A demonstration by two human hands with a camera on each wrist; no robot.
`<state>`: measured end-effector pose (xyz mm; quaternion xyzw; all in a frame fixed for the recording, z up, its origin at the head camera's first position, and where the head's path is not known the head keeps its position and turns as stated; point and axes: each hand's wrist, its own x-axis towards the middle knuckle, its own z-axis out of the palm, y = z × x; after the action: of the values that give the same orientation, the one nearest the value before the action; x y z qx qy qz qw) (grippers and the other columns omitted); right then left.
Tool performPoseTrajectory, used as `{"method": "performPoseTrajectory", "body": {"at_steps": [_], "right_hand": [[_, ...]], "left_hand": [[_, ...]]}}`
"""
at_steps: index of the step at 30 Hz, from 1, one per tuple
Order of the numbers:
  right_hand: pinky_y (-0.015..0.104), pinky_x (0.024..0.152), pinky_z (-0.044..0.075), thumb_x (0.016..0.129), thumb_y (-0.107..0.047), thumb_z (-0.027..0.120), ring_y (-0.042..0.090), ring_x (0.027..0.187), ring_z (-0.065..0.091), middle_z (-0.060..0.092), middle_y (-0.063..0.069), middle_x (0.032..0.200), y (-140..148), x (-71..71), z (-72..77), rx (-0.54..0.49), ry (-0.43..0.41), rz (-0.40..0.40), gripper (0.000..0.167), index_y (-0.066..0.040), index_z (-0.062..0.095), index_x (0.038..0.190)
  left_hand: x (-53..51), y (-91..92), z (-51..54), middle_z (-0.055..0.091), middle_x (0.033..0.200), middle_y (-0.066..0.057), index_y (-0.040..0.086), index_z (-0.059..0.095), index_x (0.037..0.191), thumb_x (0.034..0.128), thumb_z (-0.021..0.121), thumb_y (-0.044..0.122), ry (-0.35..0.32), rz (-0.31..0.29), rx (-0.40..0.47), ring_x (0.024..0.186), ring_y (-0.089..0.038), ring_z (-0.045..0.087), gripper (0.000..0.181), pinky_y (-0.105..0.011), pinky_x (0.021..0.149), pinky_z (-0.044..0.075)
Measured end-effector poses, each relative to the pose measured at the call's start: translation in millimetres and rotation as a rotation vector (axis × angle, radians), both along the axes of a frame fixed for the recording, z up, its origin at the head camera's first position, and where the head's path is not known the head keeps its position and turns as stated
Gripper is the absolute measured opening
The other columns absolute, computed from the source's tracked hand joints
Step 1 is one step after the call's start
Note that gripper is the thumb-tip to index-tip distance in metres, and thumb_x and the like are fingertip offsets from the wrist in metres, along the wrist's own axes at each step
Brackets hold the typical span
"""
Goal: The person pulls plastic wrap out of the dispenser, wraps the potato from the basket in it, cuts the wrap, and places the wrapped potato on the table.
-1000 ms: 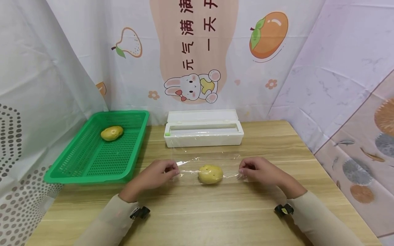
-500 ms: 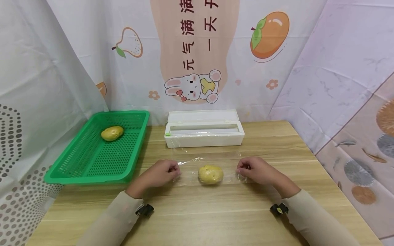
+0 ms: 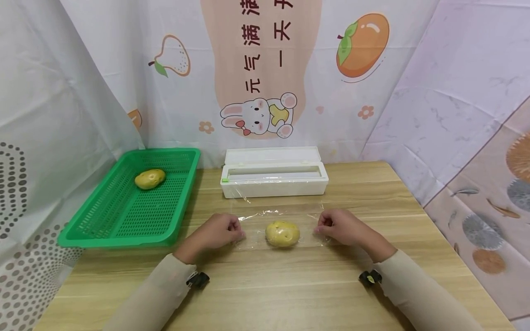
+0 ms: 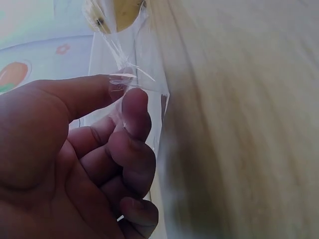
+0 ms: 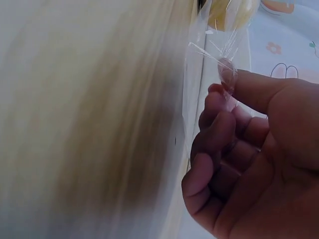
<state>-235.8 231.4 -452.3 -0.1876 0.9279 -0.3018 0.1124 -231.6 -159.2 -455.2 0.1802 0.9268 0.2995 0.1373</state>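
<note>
A yellow potato (image 3: pixel 282 233) lies on the wooden table under clear plastic film (image 3: pixel 254 226), which stretches to both sides of it and back toward a white box. On the left, my left hand (image 3: pixel 213 234) pinches the film's edge between thumb and index finger; the left wrist view shows the film (image 4: pixel 144 64) gathered at those fingertips. My right hand (image 3: pixel 345 228) pinches the opposite side, with the film (image 5: pixel 197 74) creased at its thumb in the right wrist view. Neither hand touches the potato.
Behind the potato stands the white wrap box (image 3: pixel 275 187) with its lid raised. A green basket (image 3: pixel 179 218) at the left holds another potato (image 3: pixel 150 179). Printed curtains (image 3: pixel 414 92) surround the table (image 3: pixel 281 294) at the back and sides.
Both hands have moved slightly inward, closer to the potato, still pinching the film. The film beside the potato hangs a little looser.
</note>
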Motion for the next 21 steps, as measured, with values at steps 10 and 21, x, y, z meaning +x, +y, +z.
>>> {"method": "performPoseTrajectory", "body": {"at_steps": [10, 21], "right_hand": [[0.028, 0.057, 0.041, 0.092, -0.032, 0.080, 0.013, 0.063, 0.050, 0.055, -0.004, 0.068, -5.4, -4.5, -0.6, 0.064, -0.051, -0.047, 0.029, -0.016, 0.061, 0.077], [0.030, 0.056, 0.041, 0.087, -0.042, 0.083, 0.014, 0.060, 0.050, 0.053, -0.003, 0.063, -9.1, -6.2, -0.3, 0.145, -0.092, -0.059, 0.039, -0.015, 0.059, 0.072]], "left_hand": [[0.6, 5.4, -0.3, 0.058, 0.064, 0.006, 0.018, 0.063, 0.070, 0.0886, 0.083, 0.033, 0.030, 0.059, -0.066, 0.061, -0.012, 0.051, 0.031, -0.029, 0.057, 0.042], [-3.1, 9.7, 0.9, 0.056, 0.061, 0.006, 0.017, 0.062, 0.065, 0.0809, 0.087, 0.044, 0.010, 0.120, -0.176, 0.058, -0.012, 0.051, 0.040, -0.029, 0.052, 0.039]]}}
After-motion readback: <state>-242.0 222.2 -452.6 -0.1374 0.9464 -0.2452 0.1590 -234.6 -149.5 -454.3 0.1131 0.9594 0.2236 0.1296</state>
